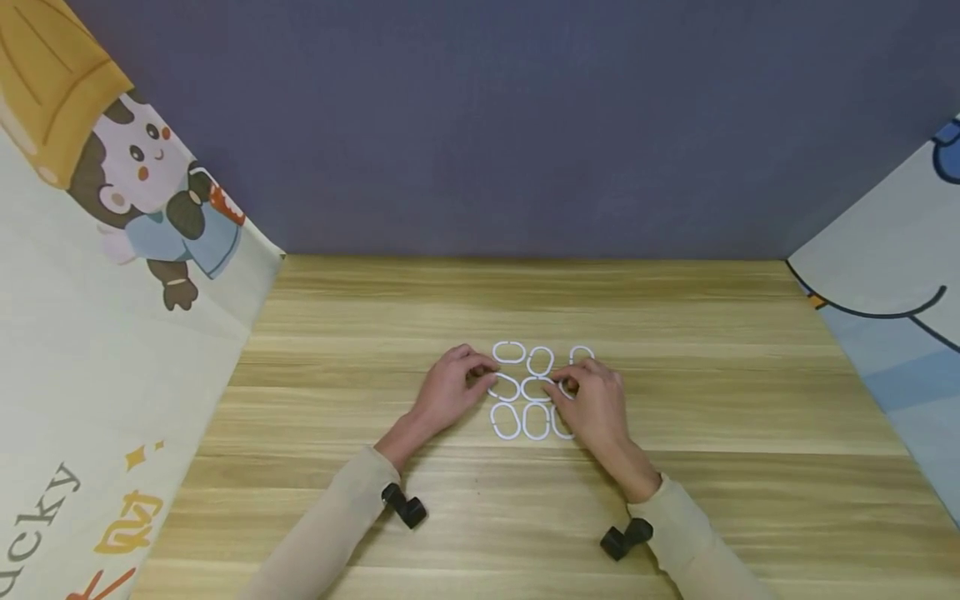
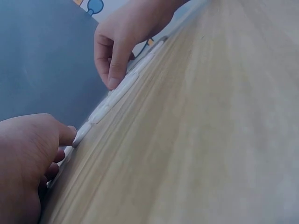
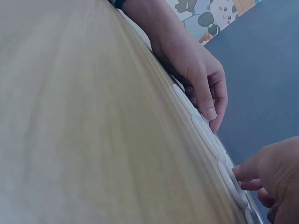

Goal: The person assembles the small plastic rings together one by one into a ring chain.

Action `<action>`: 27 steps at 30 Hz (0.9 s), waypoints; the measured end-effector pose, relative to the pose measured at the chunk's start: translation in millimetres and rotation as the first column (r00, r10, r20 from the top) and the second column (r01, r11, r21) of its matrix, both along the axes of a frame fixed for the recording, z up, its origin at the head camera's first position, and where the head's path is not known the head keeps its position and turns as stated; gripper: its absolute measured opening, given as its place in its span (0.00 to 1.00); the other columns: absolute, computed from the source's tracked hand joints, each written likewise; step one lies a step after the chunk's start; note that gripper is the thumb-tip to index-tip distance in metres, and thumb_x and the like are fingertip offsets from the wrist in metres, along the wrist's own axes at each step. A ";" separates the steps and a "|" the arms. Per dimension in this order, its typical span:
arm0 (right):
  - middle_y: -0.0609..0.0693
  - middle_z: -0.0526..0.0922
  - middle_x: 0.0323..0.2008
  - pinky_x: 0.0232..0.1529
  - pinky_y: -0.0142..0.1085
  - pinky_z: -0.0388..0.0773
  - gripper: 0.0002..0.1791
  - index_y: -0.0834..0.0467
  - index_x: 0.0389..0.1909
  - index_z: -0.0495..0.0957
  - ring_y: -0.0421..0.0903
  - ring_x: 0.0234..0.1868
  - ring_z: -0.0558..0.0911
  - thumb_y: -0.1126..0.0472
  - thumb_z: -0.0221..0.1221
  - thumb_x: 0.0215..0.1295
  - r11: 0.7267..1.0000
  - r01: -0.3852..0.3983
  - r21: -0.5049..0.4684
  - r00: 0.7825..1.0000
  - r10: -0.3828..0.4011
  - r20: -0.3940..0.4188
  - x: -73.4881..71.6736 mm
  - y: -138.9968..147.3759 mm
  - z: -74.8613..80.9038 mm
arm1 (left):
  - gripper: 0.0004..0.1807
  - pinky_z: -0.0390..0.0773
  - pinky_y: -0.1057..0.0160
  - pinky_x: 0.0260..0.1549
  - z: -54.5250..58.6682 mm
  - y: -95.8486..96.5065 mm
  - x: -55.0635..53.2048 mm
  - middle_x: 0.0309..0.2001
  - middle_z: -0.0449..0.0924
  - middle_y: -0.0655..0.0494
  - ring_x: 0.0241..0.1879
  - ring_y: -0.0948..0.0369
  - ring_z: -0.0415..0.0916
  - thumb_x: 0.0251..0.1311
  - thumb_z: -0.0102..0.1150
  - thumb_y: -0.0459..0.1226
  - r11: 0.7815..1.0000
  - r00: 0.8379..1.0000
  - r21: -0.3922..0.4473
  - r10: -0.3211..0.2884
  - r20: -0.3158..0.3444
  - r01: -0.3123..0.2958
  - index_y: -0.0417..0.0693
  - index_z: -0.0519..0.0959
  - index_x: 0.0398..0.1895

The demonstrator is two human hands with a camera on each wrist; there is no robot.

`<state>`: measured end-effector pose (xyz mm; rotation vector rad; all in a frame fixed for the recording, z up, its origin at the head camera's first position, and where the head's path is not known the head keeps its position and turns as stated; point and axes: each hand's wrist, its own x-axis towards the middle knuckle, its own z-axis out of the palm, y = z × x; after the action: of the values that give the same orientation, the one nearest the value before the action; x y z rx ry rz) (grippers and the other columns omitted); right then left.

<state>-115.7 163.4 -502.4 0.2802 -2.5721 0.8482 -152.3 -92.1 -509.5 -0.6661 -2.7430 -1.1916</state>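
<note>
In the head view, other rings [image 1: 508, 362] surround a central white ring [image 1: 523, 389] on the table [image 1: 675, 517]; the left hand [image 1: 448, 390] touches the neighbouring ring [image 1: 518, 387] left of it, the right hand [image 1: 600, 407] its right end. The left wrist view shows fingertips [image 2: 68, 135] at rings; from the right wrist, whether either grip pinches is unclear.
</note>
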 end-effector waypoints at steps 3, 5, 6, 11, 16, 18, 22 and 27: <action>0.49 0.78 0.24 0.40 0.53 0.71 0.09 0.58 0.31 0.93 0.50 0.29 0.78 0.62 0.85 0.54 1.000 0.015 0.005 1.000 -0.015 0.017 0.1 -0.7 1.0 | 0.10 0.84 0.62 0.45 -0.2 1.6 -1.0 0.41 0.84 0.59 0.42 0.62 0.81 0.69 0.78 0.39 1.000 1.000 -0.005 0.012 0.015 -0.012 0.49 0.92 0.50; 0.49 0.78 0.23 0.40 0.53 0.70 0.09 0.57 0.31 0.93 0.50 0.28 0.77 0.62 0.84 0.55 1.000 0.029 0.011 0.999 -0.029 0.033 0.1 -1.1 1.8 | 0.09 0.83 0.63 0.43 0.2 2.7 -1.2 0.40 0.84 0.61 0.40 0.63 0.80 0.68 0.78 0.39 1.000 1.000 -0.008 0.019 0.022 -0.019 0.50 0.92 0.49; 0.49 0.78 0.23 0.40 0.52 0.70 0.09 0.57 0.31 0.93 0.50 0.28 0.77 0.61 0.84 0.55 0.999 0.035 0.013 0.998 -0.035 0.043 -0.2 -1.3 2.2 | 0.09 0.83 0.63 0.42 0.4 3.3 -1.4 0.39 0.83 0.61 0.39 0.64 0.79 0.68 0.79 0.40 1.000 0.999 -0.010 0.023 0.024 -0.023 0.50 0.93 0.48; 0.48 0.77 0.22 0.41 0.53 0.71 0.09 0.57 0.31 0.93 0.49 0.27 0.76 0.60 0.84 0.56 0.998 0.050 0.025 0.995 -0.052 0.082 -2.4 -2.2 3.9 | 0.07 0.80 0.63 0.38 3.0 6.1 -3.8 0.33 0.80 0.64 0.35 0.66 0.76 0.66 0.80 0.40 0.999 0.998 -0.013 0.049 0.030 -0.049 0.52 0.93 0.43; 0.47 0.76 0.22 0.41 0.52 0.70 0.09 0.57 0.31 0.93 0.48 0.26 0.75 0.61 0.84 0.57 0.998 0.055 0.010 0.993 -0.056 0.109 -3.4 -2.8 6.4 | 0.04 0.76 0.64 0.34 3.9 7.8 -9.4 0.29 0.77 0.66 0.30 0.68 0.72 0.65 0.81 0.40 0.998 0.997 -0.017 0.063 0.035 -0.063 0.55 0.93 0.40; 0.47 0.75 0.21 0.41 0.52 0.69 0.08 0.57 0.31 0.93 0.48 0.26 0.74 0.61 0.84 0.57 0.998 0.057 0.007 0.992 -0.057 0.108 -3.6 -3.2 6.7 | 0.03 0.74 0.64 0.33 3.9 7.8 -10.8 0.28 0.76 0.67 0.29 0.68 0.71 0.65 0.81 0.41 0.998 0.997 -0.019 0.065 0.042 -0.064 0.56 0.93 0.38; 0.46 0.73 0.21 0.40 0.52 0.69 0.08 0.57 0.30 0.92 0.47 0.25 0.72 0.62 0.83 0.56 0.998 0.057 0.005 0.994 -0.058 0.090 -4.1 -3.8 5.7 | 0.03 0.74 0.64 0.32 5.1 7.3 -10.6 0.27 0.76 0.66 0.28 0.68 0.71 0.65 0.80 0.41 0.998 0.997 -0.020 0.065 0.050 -0.064 0.55 0.93 0.38; 0.46 0.73 0.20 0.41 0.54 0.72 0.08 0.57 0.29 0.91 0.47 0.25 0.73 0.64 0.82 0.56 0.999 0.052 0.005 0.995 -0.053 0.082 -3.6 -4.0 3.8 | 0.04 0.74 0.64 0.32 6.8 7.1 -8.4 0.27 0.76 0.65 0.28 0.68 0.70 0.67 0.78 0.41 0.996 0.997 -0.075 0.051 0.057 -0.046 0.53 0.91 0.40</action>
<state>-119.3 159.4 -498.6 0.1812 -2.6446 0.8538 -160.7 -85.0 -502.7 -0.5770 -2.8467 -1.1225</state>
